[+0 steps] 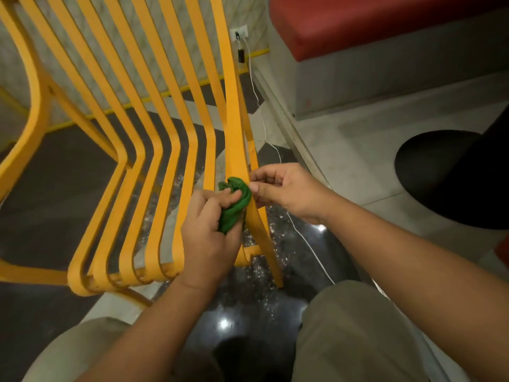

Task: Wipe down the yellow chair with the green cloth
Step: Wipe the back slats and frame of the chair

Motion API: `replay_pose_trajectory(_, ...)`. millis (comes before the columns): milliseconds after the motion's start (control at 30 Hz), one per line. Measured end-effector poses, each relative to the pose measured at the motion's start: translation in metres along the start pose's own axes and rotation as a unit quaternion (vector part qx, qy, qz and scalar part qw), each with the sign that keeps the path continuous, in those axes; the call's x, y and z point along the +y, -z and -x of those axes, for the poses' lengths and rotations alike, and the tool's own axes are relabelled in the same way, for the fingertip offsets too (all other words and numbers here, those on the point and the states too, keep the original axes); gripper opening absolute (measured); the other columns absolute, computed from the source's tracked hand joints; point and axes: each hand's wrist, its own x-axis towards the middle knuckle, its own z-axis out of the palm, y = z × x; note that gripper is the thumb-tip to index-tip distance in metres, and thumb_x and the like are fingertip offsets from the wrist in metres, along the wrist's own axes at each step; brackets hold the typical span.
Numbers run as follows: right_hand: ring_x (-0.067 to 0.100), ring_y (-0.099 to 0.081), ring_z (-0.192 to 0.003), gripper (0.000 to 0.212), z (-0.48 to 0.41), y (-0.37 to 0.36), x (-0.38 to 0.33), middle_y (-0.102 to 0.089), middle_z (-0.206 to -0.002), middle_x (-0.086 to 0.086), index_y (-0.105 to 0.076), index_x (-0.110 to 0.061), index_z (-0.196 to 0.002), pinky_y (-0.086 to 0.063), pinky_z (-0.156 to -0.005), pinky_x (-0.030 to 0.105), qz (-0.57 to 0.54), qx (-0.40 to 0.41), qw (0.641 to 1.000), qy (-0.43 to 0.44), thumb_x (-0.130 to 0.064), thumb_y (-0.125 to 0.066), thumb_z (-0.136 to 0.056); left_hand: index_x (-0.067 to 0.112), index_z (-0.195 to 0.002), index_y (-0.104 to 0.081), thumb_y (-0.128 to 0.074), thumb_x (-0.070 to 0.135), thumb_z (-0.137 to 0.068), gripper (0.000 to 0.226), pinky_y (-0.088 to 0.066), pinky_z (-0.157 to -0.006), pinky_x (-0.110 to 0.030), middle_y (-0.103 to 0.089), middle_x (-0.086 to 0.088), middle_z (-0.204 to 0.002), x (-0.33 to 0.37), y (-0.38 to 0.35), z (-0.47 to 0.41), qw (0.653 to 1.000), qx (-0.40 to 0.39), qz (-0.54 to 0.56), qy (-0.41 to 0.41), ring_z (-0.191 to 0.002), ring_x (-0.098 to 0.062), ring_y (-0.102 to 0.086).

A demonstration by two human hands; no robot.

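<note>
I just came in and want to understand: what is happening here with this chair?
A person is wiping a yellow slatted chair. The left-hand grip holds a bunched green cloth against a slat near the seat's edge, while the right-hand grip appears to pinch the outermost slat beside it.

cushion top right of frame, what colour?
Red: the cushion sits on a pale grey base, seen in the head view, the only one.

A red upholstered bench seat, a thin white cable trailing from a white wall socket, and a round black pedestal base.
</note>
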Motion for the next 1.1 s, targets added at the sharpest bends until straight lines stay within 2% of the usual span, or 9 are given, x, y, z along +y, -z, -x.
replay_pose_trajectory(100,0.016,-0.07,-0.082,0.011,0.0,0.002,-0.002,-0.07,-0.091,0.01,-0.068,-0.008,-0.103,-0.061,-0.083,0.037,-0.005,0.0,1.0,-0.015,-0.003,-0.065,-0.094,0.002,-0.099,-0.066,-0.076,0.005,-0.082,0.02,-0.049,-0.093,-0.019,-0.059,-0.015,-0.098,-0.008,-0.006,0.019,0.999,-0.007,-0.003,-0.032,-0.102,-0.014,-0.058)
replay_pose_trajectory(167,0.022,-0.07,-0.087,0.016,0.0,0.002,-0.002,-0.071,-0.1,0.021,-0.067,0.0,-0.11,-0.06,-0.085,0.039,-0.01,-0.003,1.0,-0.018,-0.004,-0.064,-0.095,0.008,-0.101,-0.061,-0.075,0.008,-0.083,0.022,-0.046,-0.092,-0.015,-0.058,-0.015,-0.096,-0.018,-0.009,0.034,0.998,-0.034,-0.003,-0.058,-0.101,-0.011,-0.054)
replay_pose_trajectory(333,0.028,-0.071,-0.095,0.021,0.002,0.003,-0.008,-0.071,-0.112,0.027,-0.067,0.004,-0.114,-0.061,-0.087,0.038,0.001,-0.012,0.999,-0.036,-0.006,-0.063,-0.096,-0.001,-0.093,-0.07,-0.083,0.003,-0.078,0.02,-0.047,-0.065,-0.032,-0.054,-0.012,-0.089,-0.047,-0.02,0.058,0.979,-0.159,-0.062,-0.107,-0.081,-0.023,-0.053)
replay_pose_trajectory(400,0.028,-0.071,-0.094,0.018,0.003,0.002,-0.008,-0.071,-0.111,0.028,-0.068,0.002,-0.112,-0.061,-0.088,0.04,0.003,-0.006,0.999,-0.034,-0.006,-0.063,-0.096,-0.002,-0.092,-0.072,-0.08,0.005,-0.081,0.016,-0.043,-0.062,-0.032,-0.054,-0.012,-0.088,-0.054,-0.021,0.057,0.971,-0.184,-0.079,-0.133,-0.079,-0.023,-0.051)
replay_pose_trajectory(533,0.033,-0.068,-0.098,0.023,0.003,-0.001,-0.002,-0.068,-0.114,0.032,-0.066,0.007,-0.115,-0.057,-0.094,0.05,-0.007,0.008,1.0,-0.029,-0.007,-0.063,-0.096,-0.001,-0.104,-0.073,-0.077,0.007,-0.083,0.023,-0.046,-0.066,-0.032,-0.056,-0.012,-0.091,-0.052,-0.02,0.059,0.978,-0.156,-0.056,-0.124,-0.082,-0.025,-0.054)
replay_pose_trajectory(733,0.031,-0.07,-0.096,0.022,0.004,-0.002,0.001,-0.071,-0.107,0.025,-0.067,0.005,-0.113,-0.059,-0.091,0.045,-0.019,0.016,1.0,-0.018,-0.007,-0.063,-0.096,0.001,-0.1,-0.073,-0.067,0.016,-0.091,0.019,-0.035,-0.059,-0.029,-0.047,-0.006,-0.084,-0.055,-0.041,0.069,0.976,-0.161,-0.068,-0.13,-0.076,-0.02,-0.043)
replay_pose_trajectory(967,0.023,-0.071,-0.092,0.013,0.008,-0.011,0.003,-0.075,-0.097,0.012,-0.07,-0.005,-0.106,-0.061,-0.087,0.038,-0.05,0.044,0.998,-0.022,-0.008,-0.063,-0.095,0.002,-0.108,-0.074,-0.072,0.016,-0.086,0.026,-0.04,-0.062,-0.026,-0.052,-0.008,-0.083,-0.04,-0.031,0.063,0.987,-0.131,-0.043,-0.083,-0.077,-0.018,-0.047)
replay_pose_trajectory(1033,0.021,-0.073,-0.087,0.012,0.013,-0.014,0.002,-0.076,-0.09,0.008,-0.072,-0.006,-0.101,-0.061,-0.083,0.035,-0.014,0.072,0.997,-0.024,-0.013,-0.063,-0.097,0.004,-0.107,-0.074,-0.075,0.017,-0.083,0.027,-0.045,-0.062,-0.03,-0.051,-0.006,-0.084,-0.039,-0.035,0.066,0.986,-0.149,-0.047,-0.055,-0.078,-0.017,-0.048)
replay_pose_trajectory(1100,0.026,-0.074,-0.085,0.023,0.022,-0.016,0.006,-0.075,-0.087,0.012,-0.072,-0.007,-0.095,-0.061,-0.085,0.043,0.084,0.117,0.989,-0.03,-0.028,-0.064,-0.097,0.004,-0.108,-0.074,-0.082,0.011,-0.078,0.032,-0.048,-0.067,-0.026,-0.052,-0.003,-0.085,-0.032,-0.033,0.066,0.989,-0.145,-0.017,-0.016,-0.08,-0.012,-0.05)
